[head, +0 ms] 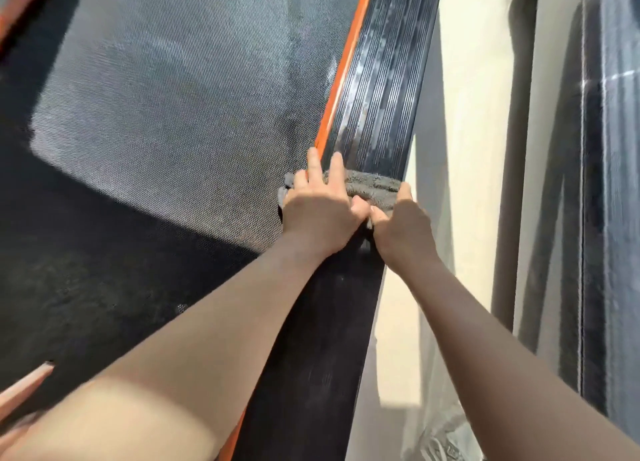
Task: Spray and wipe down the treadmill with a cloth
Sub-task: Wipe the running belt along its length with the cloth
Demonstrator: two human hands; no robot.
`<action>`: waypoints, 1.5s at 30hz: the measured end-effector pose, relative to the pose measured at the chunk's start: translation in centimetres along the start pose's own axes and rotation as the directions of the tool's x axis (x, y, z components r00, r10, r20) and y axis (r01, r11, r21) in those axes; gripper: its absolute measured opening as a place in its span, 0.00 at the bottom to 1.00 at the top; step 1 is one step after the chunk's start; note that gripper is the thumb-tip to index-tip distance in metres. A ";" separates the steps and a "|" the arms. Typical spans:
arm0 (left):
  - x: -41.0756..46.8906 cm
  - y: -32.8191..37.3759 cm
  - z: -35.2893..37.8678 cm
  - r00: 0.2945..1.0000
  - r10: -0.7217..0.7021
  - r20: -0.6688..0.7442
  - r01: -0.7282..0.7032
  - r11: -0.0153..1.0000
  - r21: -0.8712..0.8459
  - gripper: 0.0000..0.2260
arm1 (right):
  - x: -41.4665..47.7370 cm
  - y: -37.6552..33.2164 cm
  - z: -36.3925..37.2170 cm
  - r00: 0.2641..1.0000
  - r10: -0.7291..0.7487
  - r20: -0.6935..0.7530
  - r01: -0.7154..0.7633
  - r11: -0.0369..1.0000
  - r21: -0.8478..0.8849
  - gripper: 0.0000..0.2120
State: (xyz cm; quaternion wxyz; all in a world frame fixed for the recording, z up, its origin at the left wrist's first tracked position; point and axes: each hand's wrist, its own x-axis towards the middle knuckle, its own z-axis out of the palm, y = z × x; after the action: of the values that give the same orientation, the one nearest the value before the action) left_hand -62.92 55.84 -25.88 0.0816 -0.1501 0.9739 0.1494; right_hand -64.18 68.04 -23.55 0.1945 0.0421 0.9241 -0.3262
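Note:
A grey cloth lies across the treadmill's black ribbed side rail, which runs up the frame beside an orange strip. My left hand presses the cloth's left part with straight fingers reaching over the orange strip. My right hand grips the cloth's right end at the rail's outer edge, fingers curled over it. The rail above the cloth shows pale dusty streaks. The rail below the hands looks plain black. The textured treadmill belt fills the left of the view.
A cream floor lies right of the rail. A dark glass pane or door frame stands at the far right. Another orange strip shows at the top left corner. Sunlight falls across the belt's middle.

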 end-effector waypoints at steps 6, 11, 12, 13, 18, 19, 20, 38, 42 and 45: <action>-10.3 -3.3 0.5 0.995 0.057 0.086 -0.056 0.998 -0.022 0.36 | -12.4 1.8 3.5 0.983 0.015 0.184 0.006 0.993 -0.116 0.39; -17.3 -5.3 0.6 0.990 0.079 0.116 -0.067 0.992 -0.105 0.35 | -19.6 2.8 6.8 0.962 -0.001 0.272 0.116 0.906 -0.406 0.45; -17.5 -5.7 0.6 0.990 0.085 0.109 -0.071 0.989 -0.131 0.34 | -19.6 2.7 6.9 0.965 0.003 0.262 0.112 0.899 -0.423 0.46; -17.2 -6.1 0.6 0.991 0.086 0.102 -0.070 0.986 -0.149 0.32 | -19.1 2.7 6.9 0.968 0.000 0.251 0.113 0.893 -0.436 0.48; -10.7 -5.5 0.3 0.996 0.015 0.091 -0.009 0.998 -0.064 0.26 | -11.5 1.4 5.2 0.977 0.018 0.215 0.091 0.869 -0.486 0.59; -9.0 -5.0 -0.2 0.997 0.009 0.082 -0.004 0.998 -0.063 0.26 | -9.7 0.8 4.7 0.979 0.025 0.203 0.078 0.872 -0.483 0.59; -7.7 -4.6 -0.7 0.997 0.007 0.071 -0.002 0.997 -0.072 0.25 | -8.3 0.2 4.3 0.982 0.024 0.186 0.069 0.876 -0.478 0.59; -6.9 -6.9 -11.4 0.999 0.019 -0.045 -0.042 0.792 -0.609 0.14 | -5.0 -4.2 -3.8 0.917 -0.395 -0.056 0.390 0.917 -0.083 0.09; -6.9 -5.9 -12.1 0.931 -0.032 -0.365 -0.201 0.789 -0.581 0.09 | -5.4 -5.0 -5.7 0.772 -0.484 -0.411 0.453 0.874 -0.177 0.14; -8.4 -6.3 -9.7 0.961 0.080 -0.264 -0.181 0.905 -0.385 0.08 | -6.8 -3.6 -4.5 0.877 -0.440 -0.193 0.356 0.865 -0.354 0.14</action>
State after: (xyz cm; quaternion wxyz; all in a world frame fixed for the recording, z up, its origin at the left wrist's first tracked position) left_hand -54.14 49.26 -16.73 -0.0810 -0.1148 0.9321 0.3339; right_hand -60.14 68.35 -15.57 -0.0001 -0.1382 0.9694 -0.2027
